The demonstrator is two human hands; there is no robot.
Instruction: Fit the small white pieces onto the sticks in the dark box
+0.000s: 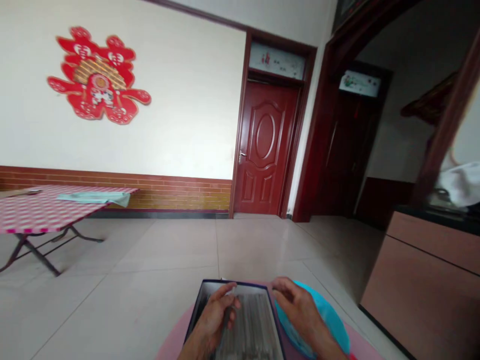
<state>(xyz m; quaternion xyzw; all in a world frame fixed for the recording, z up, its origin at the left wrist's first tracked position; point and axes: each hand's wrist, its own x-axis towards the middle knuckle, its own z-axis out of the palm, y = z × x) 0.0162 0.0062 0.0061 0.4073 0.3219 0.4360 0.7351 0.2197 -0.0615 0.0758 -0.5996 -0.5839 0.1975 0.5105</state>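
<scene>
An open box with a dark blue rim and pale inner walls stands in front of me. Tightly packed, thin greyish upright pieces fill much of it; their kind is too blurred to tell. Over the left part of the box is my left hand, fingers curled and closed, with something small and pale near the fingertips that I cannot make out. Between the box's right edge and a bright blue basin hovers my right hand. Its fingers are bent together, and whatever they may hold is hidden.
Box and basin rest on a pink round surface. At left, a folding table with a checked cover carries a light green cloth. A brownish-pink cabinet stands at right. Behind the tiled floor is a red door.
</scene>
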